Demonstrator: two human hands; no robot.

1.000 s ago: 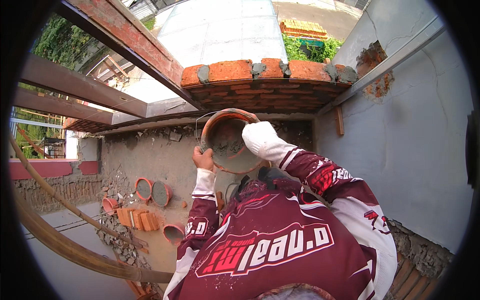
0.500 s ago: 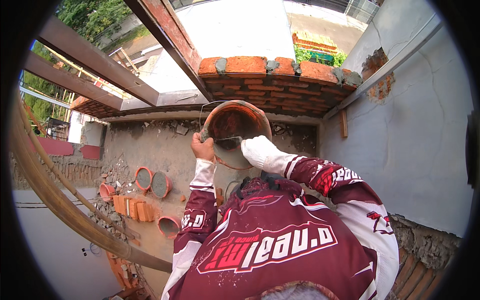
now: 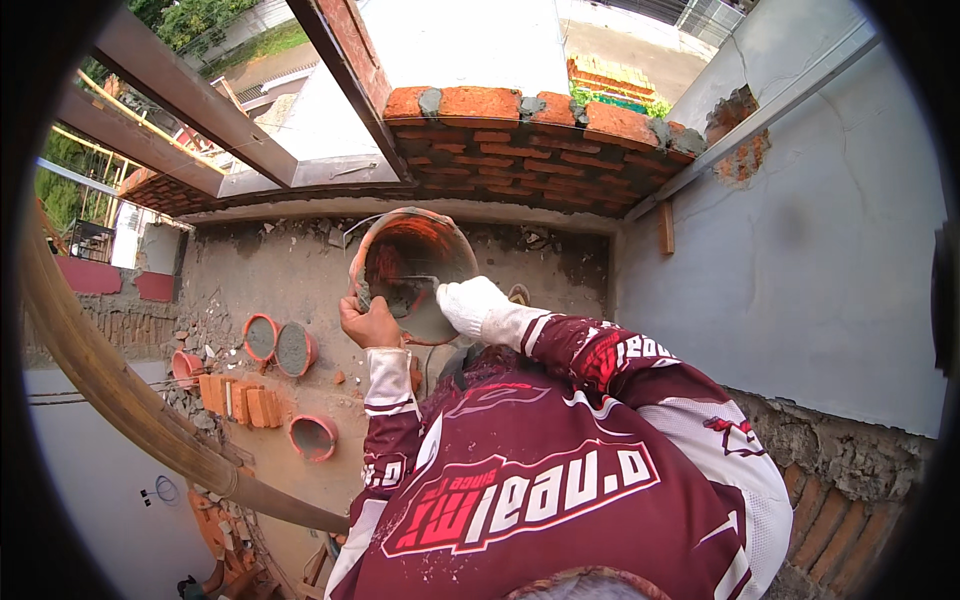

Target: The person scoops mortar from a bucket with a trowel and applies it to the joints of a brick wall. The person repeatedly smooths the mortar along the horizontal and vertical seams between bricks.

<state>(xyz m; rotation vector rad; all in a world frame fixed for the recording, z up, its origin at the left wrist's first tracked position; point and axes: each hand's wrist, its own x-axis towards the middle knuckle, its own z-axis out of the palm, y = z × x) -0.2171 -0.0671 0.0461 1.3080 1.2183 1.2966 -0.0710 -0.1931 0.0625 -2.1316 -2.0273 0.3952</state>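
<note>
A mortar-smeared orange bucket (image 3: 452, 240) is tilted in front of me, its mouth facing up toward me. My bare left hand (image 3: 370, 322) closes on its near left rim, with a lump of grey mortar beside the fingertips. In a white glove, my right hand (image 3: 473, 306) is wrapped round the handle of a trowel (image 3: 420, 278) whose thin metal neck reaches into the bucket. Most of the trowel's blade is hard to make out against the wet mortar (image 3: 428, 322) inside. The bucket's wire handle (image 3: 358, 228) hangs at the far left of the rim.
Beyond the bucket stands a low brick wall (image 3: 500, 160) with fresh mortar joints. Small mortar-filled buckets (image 3: 294, 350) and a row of bricks (image 3: 240, 401) are at left. A curved bamboo pole (image 3: 120, 400) crosses the left side; a plastered wall (image 3: 790, 270) bounds the right.
The bucket and both my hands have shifted to the left in view, and the bucket leans more. The trowel is still inside it. The whole view has moved slightly.
</note>
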